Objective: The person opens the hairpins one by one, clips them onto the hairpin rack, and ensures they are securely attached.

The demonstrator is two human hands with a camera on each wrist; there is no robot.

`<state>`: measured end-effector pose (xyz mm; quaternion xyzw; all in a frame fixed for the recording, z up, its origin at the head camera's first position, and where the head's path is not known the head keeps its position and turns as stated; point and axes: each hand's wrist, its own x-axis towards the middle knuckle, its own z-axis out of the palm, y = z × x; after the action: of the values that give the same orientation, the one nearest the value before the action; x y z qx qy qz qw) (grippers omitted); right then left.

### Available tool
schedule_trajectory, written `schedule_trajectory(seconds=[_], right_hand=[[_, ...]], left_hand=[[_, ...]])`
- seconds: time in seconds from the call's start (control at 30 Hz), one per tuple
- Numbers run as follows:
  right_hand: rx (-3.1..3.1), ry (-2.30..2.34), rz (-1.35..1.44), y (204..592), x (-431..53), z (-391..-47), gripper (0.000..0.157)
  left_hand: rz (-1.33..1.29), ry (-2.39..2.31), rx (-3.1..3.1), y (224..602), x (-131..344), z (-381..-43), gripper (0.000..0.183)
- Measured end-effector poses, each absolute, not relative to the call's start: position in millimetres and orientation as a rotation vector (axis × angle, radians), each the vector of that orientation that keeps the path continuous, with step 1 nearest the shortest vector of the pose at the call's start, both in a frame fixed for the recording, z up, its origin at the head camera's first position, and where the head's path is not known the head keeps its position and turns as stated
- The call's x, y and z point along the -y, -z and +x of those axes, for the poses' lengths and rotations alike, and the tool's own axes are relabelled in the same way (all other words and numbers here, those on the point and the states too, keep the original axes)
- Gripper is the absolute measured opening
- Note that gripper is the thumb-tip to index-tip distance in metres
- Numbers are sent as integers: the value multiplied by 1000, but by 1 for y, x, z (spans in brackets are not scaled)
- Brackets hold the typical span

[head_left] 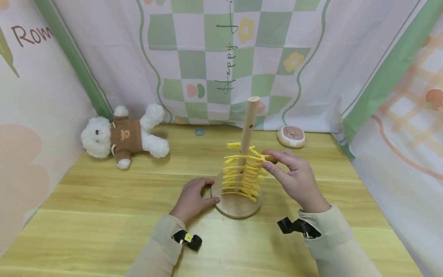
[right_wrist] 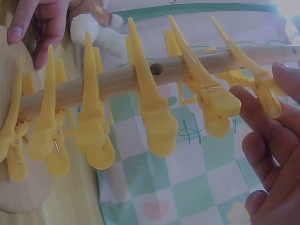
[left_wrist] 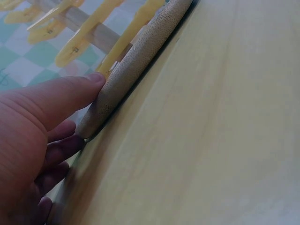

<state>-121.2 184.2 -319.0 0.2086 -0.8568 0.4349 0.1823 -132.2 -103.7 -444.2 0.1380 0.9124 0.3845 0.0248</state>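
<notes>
A wooden post (head_left: pixel 249 119) stands upright on a round wooden base (head_left: pixel 235 209). Several yellow hair clips (right_wrist: pixel 159 122) are clamped along it, one above another. My right hand (head_left: pixel 297 175) is at the post's right side, its thumb and index finger pinching the handle end of the uppermost clip (right_wrist: pixel 268 101). The long jaws of that clip reach across either side of the post. At the left edge of the base, my left hand (head_left: pixel 191 198) grips the rim, its thumb (left_wrist: pixel 91 84) on the upper face and its fingers along the side.
On the table (head_left: pixel 114 231), a white plush toy (head_left: pixel 126 134) in a brown top lies at the back left. A small blue ring (head_left: pixel 199 132) and a white case with a pinkish top (head_left: pixel 292 136) lie near the patterned curtain (head_left: pixel 194 65) behind.
</notes>
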Motion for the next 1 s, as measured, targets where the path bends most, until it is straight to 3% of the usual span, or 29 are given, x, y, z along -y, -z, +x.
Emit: schedule_trajectory(seconds=[0.43,1.0], right_hand=[[2448,-1202,690,317,-183,-124,34],[2472,-1304,607,320,-189,-125,43]], left_hand=[[420,-1201,-2829,442,105,-130,59],[417,-1187,-2813,445,104,-132,60]])
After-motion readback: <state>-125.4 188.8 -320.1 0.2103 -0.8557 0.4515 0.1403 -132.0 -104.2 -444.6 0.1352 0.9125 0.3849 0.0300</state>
